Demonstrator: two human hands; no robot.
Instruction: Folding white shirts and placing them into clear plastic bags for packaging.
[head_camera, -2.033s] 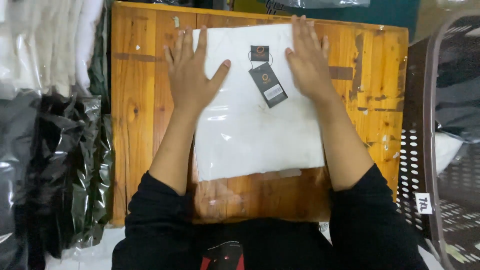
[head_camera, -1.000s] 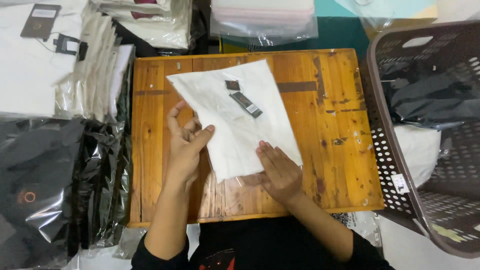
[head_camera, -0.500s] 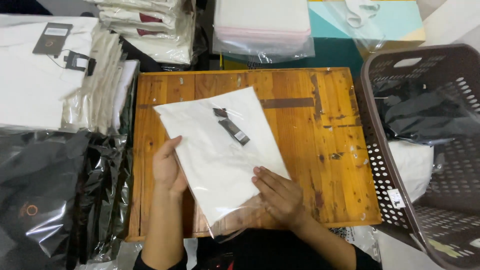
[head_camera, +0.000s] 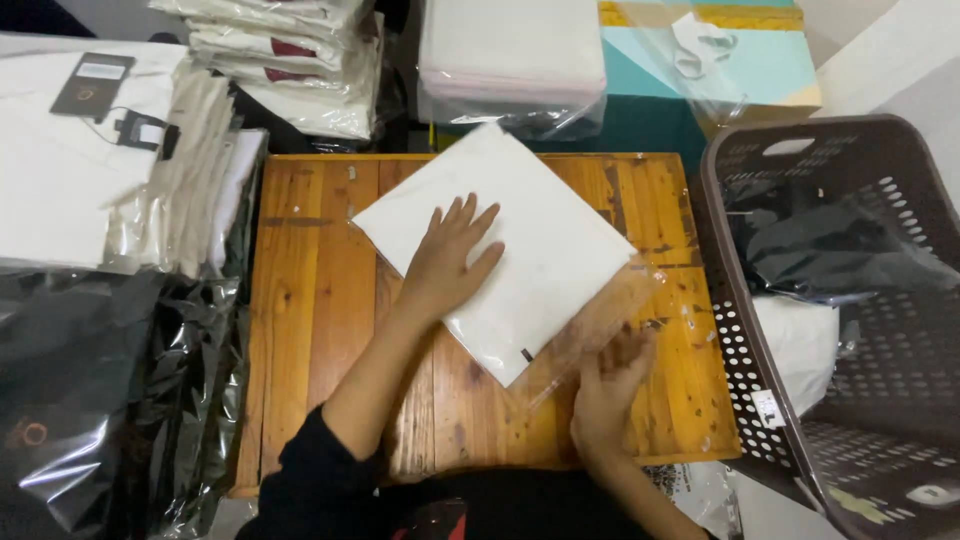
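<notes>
White folded garment (head_camera: 520, 250) under flat open left hand (head_camera: 445, 265), right hand (head_camera: 610, 375) pinching its clear bag flap (head_camera: 600, 320).

A worn wooden tabletop (head_camera: 330, 330) of orange-brown planks carries the work. On it lies one thing — a folded white garment in a clear bag (head_camera: 520, 250), turned cornerwise, centre-far.

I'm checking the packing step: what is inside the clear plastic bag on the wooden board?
A folded white garment fills the clear bag. The left hand covers part of it; its underside is hidden.
</notes>
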